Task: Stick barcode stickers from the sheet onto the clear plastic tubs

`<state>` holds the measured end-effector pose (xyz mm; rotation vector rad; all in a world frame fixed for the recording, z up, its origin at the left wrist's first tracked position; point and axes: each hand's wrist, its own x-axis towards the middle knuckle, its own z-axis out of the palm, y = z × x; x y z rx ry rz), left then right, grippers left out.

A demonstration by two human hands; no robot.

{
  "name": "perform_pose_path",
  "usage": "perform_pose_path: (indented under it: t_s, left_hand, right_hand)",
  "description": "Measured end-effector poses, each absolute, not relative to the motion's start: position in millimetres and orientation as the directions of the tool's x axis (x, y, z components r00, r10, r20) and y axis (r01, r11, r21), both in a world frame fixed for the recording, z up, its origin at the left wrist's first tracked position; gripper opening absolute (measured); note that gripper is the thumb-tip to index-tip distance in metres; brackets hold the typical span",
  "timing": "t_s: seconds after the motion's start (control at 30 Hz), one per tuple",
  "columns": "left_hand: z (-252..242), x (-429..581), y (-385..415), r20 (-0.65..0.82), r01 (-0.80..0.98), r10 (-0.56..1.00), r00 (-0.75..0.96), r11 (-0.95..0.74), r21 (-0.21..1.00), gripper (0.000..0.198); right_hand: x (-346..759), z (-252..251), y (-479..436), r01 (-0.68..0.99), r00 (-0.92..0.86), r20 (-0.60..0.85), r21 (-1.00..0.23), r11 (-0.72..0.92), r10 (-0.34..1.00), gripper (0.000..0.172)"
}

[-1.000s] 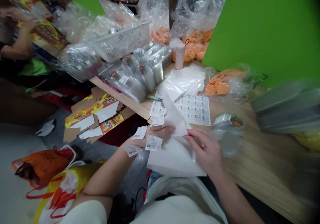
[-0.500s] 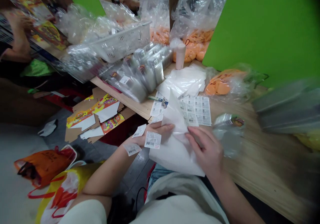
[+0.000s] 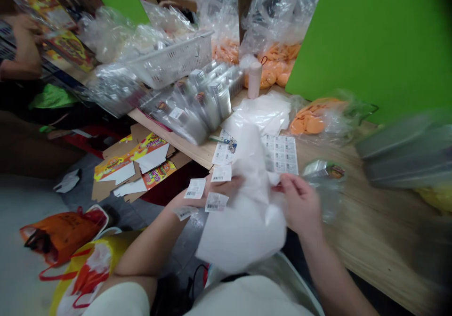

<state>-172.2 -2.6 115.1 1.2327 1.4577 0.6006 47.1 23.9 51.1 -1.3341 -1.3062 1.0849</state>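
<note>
1. White crumpled film [image 3: 243,226] hangs between the hands, over the person's lap and just off the table edge; it is thin and partly see-through.
2. Right hand [image 3: 302,205]: thumb and fingers pinch the film's upper right edge.
3. Left hand [image 3: 202,198]: palm up, fingers passing under the film; whether they grip it cannot be told.
4. Barcode labels [image 3: 216,202] stick to the left hand and wrist, one more lying on the film's upper edge.
5. Label sheet [image 3: 280,155] lies on the wooden table [image 3: 374,217], just beyond the film. A clear plastic pouch [image 3: 323,191] lies near the right hand.
6. Farther along the table: loose white film [image 3: 259,118], a stack of foil pouches [image 3: 197,106], a white plastic basket [image 3: 169,59], a bag of orange discs [image 3: 312,123].
7. Floor, left: flattened printed cartons [image 3: 136,163], orange bag [image 3: 60,233], yellow bag [image 3: 84,278].
8. Upper left: a co-worker's arm [image 3: 24,47], apart from the person's hands.
</note>
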Motion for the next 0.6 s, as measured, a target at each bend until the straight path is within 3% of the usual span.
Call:
perform_pose_path:
  t_s: [0.07, 0.1, 0.17, 0.2, 0.27, 0.33, 0.37, 0.4, 0.47, 0.6]
  left_hand:
    - [118.1, -179.4, -1.5, -0.230, 0.478, 0.924, 0.305, 0.060, 0.876, 0.036]
    - [119.9, -181.4, -1.3, -0.168, 0.530, 0.900, 0.401, -0.078, 0.845, 0.036]
    - [122.1, -180.9, -1.1, -0.121, 0.618, 0.840, 0.529, -0.284, 0.733, 0.046]
    - [121.7, -178.5, -0.9, -0.128, 0.663, 0.816, 0.563, -0.354, 0.660, 0.055]
    - [117.3, -171.4, 0.1, -0.169, 0.730, 0.784, 0.597, -0.444, 0.519, 0.070]
    - [109.9, -164.2, 2.1, -0.201, 0.760, 0.761, 0.617, -0.510, 0.403, 0.065]
    - [106.0, -161.8, 3.2, -0.209, 0.764, 0.752, 0.625, -0.536, 0.358, 0.054]
    - [102.7, -160.6, 4.2, -0.205, 0.764, 0.748, 0.632, -0.555, 0.330, 0.041]
    - [99.0, -161.6, 5.1, -0.173, 0.746, 0.742, 0.647, -0.570, 0.344, 0.031]
    - [103.1, -170.0, 2.9, -0.125, 0.674, 0.744, 0.657, -0.504, 0.540, 0.070]
  right_hand:
    - [59.2, 56.6, 40.1, -0.072, 0.232, -0.077, -0.996, -0.062, 0.970, 0.021]
    - [64.7, 63.2, 46.9, -0.101, 0.359, -0.039, -0.995, -0.003, 0.933, 0.020]
    - [70.7, 82.3, 53.6, 0.129, 0.546, 0.252, -0.968, 0.217, 0.799, 0.017]
    - [69.7, 93.0, 52.9, 0.331, 0.511, 0.472, -0.879, 0.343, 0.718, 0.015]
    - [59.2, 111.7, 44.9, 0.618, 0.135, 0.804, -0.525, 0.584, 0.580, 0.022]
    - [41.4, 122.4, 33.4, 0.604, -0.309, 0.821, -0.219, 0.766, 0.479, 0.028]
    - [32.8, 124.5, 28.5, 0.545, -0.460, 0.766, -0.156, 0.824, 0.450, 0.027]
    - [26.3, 125.2, 24.8, 0.494, -0.549, 0.709, -0.152, 0.856, 0.443, 0.024]
    - [22.9, 124.8, 21.5, 0.421, -0.611, 0.627, -0.260, 0.869, 0.484, 0.021]
    - [48.4, 127.1, 26.9, 0.353, -0.514, 0.572, -0.538, 0.766, 0.639, 0.025]
